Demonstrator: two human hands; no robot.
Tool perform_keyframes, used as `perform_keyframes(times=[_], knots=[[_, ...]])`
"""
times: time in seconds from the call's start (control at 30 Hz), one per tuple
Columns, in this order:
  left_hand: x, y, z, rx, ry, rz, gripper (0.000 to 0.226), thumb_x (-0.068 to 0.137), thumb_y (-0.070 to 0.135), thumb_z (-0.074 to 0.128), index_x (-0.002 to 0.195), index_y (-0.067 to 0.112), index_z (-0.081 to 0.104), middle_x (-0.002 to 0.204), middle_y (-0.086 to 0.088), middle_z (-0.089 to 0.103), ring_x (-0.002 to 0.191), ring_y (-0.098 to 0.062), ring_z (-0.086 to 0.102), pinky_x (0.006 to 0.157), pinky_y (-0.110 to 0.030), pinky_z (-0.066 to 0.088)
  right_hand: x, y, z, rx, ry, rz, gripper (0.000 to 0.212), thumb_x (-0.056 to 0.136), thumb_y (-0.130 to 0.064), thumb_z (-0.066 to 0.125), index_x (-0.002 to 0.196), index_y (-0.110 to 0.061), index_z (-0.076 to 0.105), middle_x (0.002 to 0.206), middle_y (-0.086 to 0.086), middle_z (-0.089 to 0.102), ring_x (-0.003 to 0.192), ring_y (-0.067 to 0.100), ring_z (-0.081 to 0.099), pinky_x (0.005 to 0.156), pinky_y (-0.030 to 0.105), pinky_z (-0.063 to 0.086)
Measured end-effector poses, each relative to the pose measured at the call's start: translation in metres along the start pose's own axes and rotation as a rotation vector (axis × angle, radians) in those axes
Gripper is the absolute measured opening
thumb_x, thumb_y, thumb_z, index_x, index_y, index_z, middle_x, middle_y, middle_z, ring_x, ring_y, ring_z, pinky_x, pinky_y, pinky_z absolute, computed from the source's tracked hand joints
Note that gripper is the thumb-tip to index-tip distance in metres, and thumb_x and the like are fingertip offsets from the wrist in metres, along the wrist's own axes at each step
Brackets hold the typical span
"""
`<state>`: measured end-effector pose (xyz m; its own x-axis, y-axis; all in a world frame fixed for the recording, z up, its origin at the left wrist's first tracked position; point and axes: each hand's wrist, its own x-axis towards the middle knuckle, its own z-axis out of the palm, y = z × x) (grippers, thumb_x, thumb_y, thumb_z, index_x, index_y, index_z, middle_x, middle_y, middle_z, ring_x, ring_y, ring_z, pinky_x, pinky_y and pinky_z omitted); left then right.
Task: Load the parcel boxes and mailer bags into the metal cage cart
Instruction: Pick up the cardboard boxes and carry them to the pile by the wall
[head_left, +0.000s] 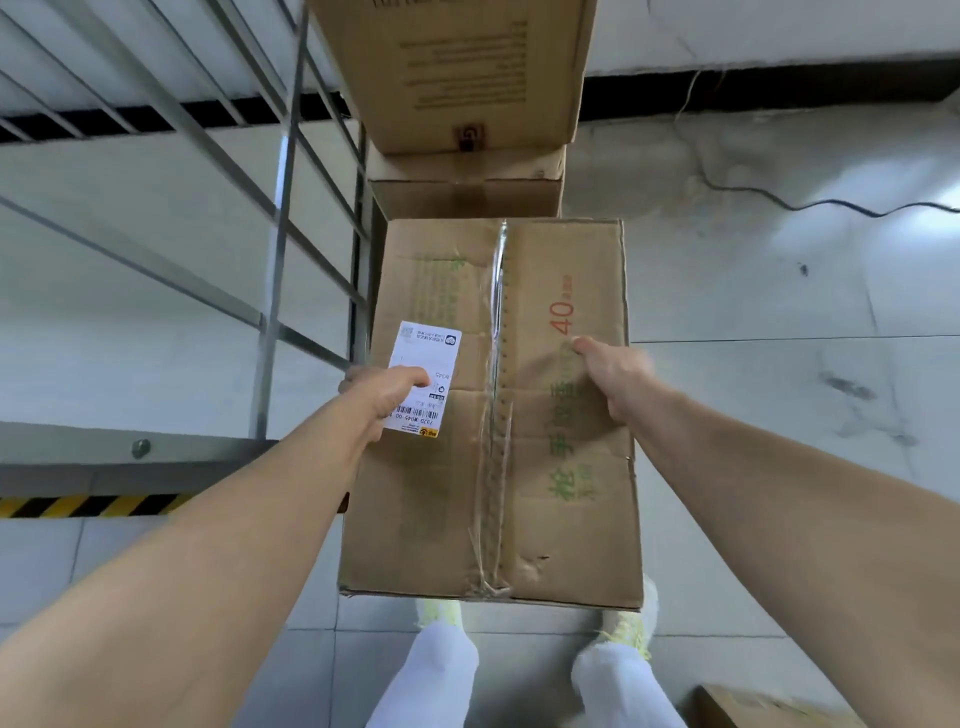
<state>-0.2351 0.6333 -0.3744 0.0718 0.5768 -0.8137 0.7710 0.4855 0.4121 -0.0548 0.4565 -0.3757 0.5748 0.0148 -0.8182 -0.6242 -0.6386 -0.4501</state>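
A large taped cardboard box (519, 467) with green and red print and a white shipping label (423, 379) hangs in front of me above the floor. My left hand (384, 389) grips its left side, thumb lying over the label. My right hand (615, 374) grips its right side, thumb on top near the red "40". The metal cage cart (280, 260) stands to the left, its barred side and base frame in view. More cardboard boxes (457, 78) are stacked just beyond the held box, beside the cart's end bars.
Grey tiled floor lies all around. A yellow-black hazard strip (88, 505) runs along the cart's base. Another cardboard box corner (753, 709) shows at bottom right. A thin cable (779, 200) trails on the floor at the right. My white-trousered legs (431, 670) stand below the box.
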Motion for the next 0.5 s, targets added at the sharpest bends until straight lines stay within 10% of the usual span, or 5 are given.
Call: perform_keyframes(times=[0.17,0.33,0.5], knots=[[0.08,-0.025,0.022,0.0,-0.039,-0.006,0.09,0.051,0.031,0.079,0.13,0.004,0.047,0.106,-0.011,0.068,0.074,-0.02,0.072,0.048,-0.025,0.054,0.068,0.013,0.04,-0.031,-0.089,-0.11,0.046,0.087,-0.034,0.064,0.122,-0.005,0.06,0.122,0.015,0.063,0.113,0.03,0.061,0.075,0.027,0.046],[0.194,-0.075,0.047,0.033,-0.1,-0.024,0.104,0.034,0.051,0.08,0.128,0.017,0.053,0.115,-0.006,0.065,0.088,-0.02,0.072,0.073,-0.034,0.059,0.114,0.029,0.062,-0.027,-0.04,0.011,0.052,0.077,-0.046,0.067,0.112,-0.009,0.057,0.086,0.003,0.061,0.083,0.024,0.061,0.078,0.031,0.051],[0.194,-0.078,0.063,0.029,-0.162,-0.034,0.103,0.032,0.054,0.077,0.125,0.014,0.055,0.11,-0.005,0.069,0.095,-0.02,0.068,0.095,-0.037,0.049,0.145,0.043,0.067,-0.027,-0.077,0.036,0.041,0.08,-0.044,0.065,0.103,-0.01,0.062,0.095,0.008,0.069,0.089,0.025,0.066,0.088,0.038,0.053]])
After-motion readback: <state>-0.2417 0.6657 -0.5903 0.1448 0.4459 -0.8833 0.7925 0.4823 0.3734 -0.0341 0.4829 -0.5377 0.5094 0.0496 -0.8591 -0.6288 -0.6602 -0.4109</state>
